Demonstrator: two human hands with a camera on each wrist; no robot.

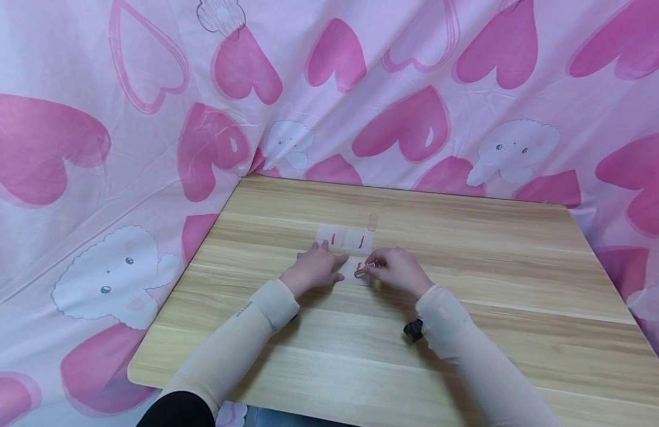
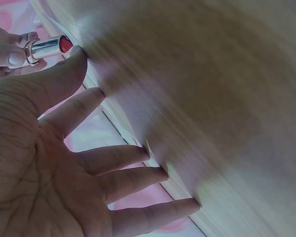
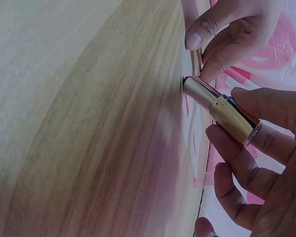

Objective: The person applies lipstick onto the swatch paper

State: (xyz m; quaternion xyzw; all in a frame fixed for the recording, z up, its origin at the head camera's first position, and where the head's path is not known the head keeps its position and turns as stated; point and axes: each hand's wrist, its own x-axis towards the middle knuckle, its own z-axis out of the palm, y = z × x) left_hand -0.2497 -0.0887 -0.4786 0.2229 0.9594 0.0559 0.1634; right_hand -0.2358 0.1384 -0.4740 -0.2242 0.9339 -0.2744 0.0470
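My right hand point(image 1: 400, 270) pinches a lipstick point(image 3: 234, 121) with a gold and silver tube, thumb on one side and fingers on the other. Its red tip shows in the left wrist view, tilted down close over a small white paper point(image 1: 352, 277), where a red mark shows near the tip. Spread wide, my left hand point(image 1: 315, 267) rests its fingertips on the tabletop and the papers, with the thumb near the lipstick's tip. Just beyond the hands lie two more white papers point(image 1: 353, 242) side by side, each bearing one short red stroke point(image 1: 362, 241).
A small clear cap point(image 1: 373, 222) lies behind the papers. The wood-grain table point(image 1: 494, 284) extends widely to the right. Pink curtains with hearts point(image 1: 401, 124) hang along its back and left edges. A dark wrist device point(image 1: 413, 330) sits under the right sleeve.
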